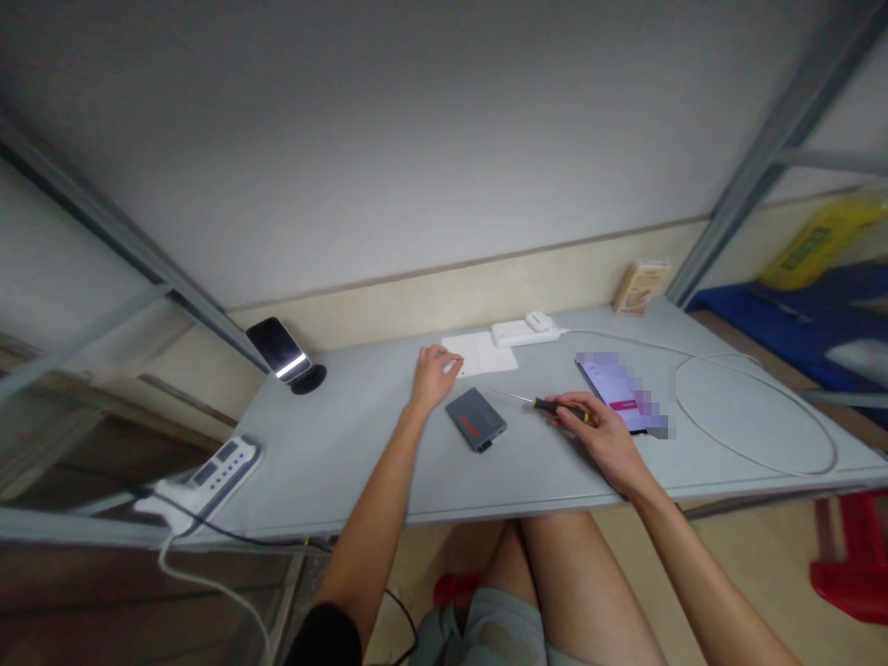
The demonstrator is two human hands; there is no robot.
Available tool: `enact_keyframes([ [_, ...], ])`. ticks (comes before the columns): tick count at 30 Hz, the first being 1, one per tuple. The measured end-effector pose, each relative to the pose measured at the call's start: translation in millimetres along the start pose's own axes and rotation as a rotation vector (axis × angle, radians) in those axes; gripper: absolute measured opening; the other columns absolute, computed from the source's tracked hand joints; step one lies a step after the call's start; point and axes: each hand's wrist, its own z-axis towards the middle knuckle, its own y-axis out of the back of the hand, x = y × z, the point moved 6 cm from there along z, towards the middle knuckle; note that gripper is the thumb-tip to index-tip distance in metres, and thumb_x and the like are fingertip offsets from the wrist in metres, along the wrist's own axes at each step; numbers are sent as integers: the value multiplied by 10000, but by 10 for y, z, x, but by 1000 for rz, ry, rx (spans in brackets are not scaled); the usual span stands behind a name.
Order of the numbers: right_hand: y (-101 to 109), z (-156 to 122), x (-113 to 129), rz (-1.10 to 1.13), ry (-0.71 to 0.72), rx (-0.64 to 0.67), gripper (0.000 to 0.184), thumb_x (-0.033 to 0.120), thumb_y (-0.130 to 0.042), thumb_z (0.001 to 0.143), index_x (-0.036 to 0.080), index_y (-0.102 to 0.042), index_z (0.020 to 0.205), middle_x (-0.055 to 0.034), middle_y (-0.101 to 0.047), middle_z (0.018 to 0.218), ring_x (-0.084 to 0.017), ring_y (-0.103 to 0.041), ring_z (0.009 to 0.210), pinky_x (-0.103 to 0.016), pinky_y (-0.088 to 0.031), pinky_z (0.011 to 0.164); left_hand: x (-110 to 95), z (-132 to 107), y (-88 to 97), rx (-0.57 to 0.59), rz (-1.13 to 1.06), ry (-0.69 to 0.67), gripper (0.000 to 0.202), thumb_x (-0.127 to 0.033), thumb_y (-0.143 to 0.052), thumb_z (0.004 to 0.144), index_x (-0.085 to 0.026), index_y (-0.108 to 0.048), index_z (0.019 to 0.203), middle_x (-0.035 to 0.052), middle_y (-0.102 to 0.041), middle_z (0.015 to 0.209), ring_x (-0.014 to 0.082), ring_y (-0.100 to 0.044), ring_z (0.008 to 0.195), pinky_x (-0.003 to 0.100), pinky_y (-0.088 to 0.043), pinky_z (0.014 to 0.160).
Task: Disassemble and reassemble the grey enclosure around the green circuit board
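My right hand is closed around the black and yellow handle of a screwdriver. Its thin metal shaft points left, over the table just right of a flat dark grey rectangular device with a red-orange mark. At the left edge of a white sheet of paper, my left hand has thumb and fingertips drawn together in a pinch. Whatever is between them, if anything, is too small to name. A tiny dark speck lies on the paper near the fingertips.
Behind the paper lies a white power bank with a long white cable looping right. A phone with a lit screen is beside my right hand. Another phone stands on a holder; a power strip and small box flank the table.
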Motion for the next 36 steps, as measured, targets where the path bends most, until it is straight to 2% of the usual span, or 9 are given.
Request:
enact_keyframes([
  [4,20,8,-19,0,-6,-20,416,568,-772,758,229,-668,974,-101,-745,1130,-205,-717,859,-373,-598,834,98,61,-119,90,19,-61,127,-261,-677,919,-255,-788,981,66,-637,1031,241,-525,1047,415,-457,1020],
  [8,33,12,-40,16,-33,-31,430,563,-788,742,224,-669,978,-101,-745,1126,-199,-721,845,-373,-593,844,184,-16,-121,44,-11,-66,206,-287,-687,917,-245,-754,1107,74,-624,1108,239,-521,1086,406,-444,1050],
  [11,25,14,-40,10,-45,-22,423,564,-785,747,225,-672,972,-104,-744,1139,-203,-727,839,-384,-596,852,192,-49,-140,52,-4,-68,279,-335,-742,875,-252,-738,1141,78,-626,1140,249,-529,1101,415,-451,1050],
  [15,9,18,-41,-4,-49,-4,414,571,-770,764,226,-673,971,-103,-749,1136,-209,-735,831,-395,-608,846,224,-32,-163,62,-15,-24,217,-290,-740,871,-252,-747,1085,68,-641,1102,240,-568,1079,407,-472,1029],
  [21,11,16,-67,46,-80,-10,413,556,-813,724,234,-677,943,-92,-748,1133,-211,-736,850,-409,-609,887,328,-11,-130,-7,-133,49,147,-180,-634,926,-215,-744,1017,61,-661,999,201,-611,971,360,-509,945],
  [24,12,13,-75,80,-97,-20,401,544,-826,713,239,-685,931,-78,-749,1109,-204,-734,836,-412,-604,905,315,-27,-106,-22,-151,46,187,-169,-562,960,-203,-738,1012,62,-674,962,189,-612,906,352,-513,906],
  [31,21,13,-81,129,-90,-57,393,511,-839,709,250,-675,953,-64,-743,1082,-212,-735,850,-434,-609,901,207,-98,-91,62,-80,-36,256,-114,-653,860,-227,-729,1078,56,-687,1054,230,-588,1051,398,-464,1019],
  [36,19,3,-57,136,-70,-57,414,496,-840,710,250,-656,987,-70,-738,1099,-213,-727,867,-423,-619,866,222,-107,-98,52,-64,-3,200,-150,-617,915,-222,-730,1063,67,-683,1055,237,-579,1059,393,-470,1005],
])
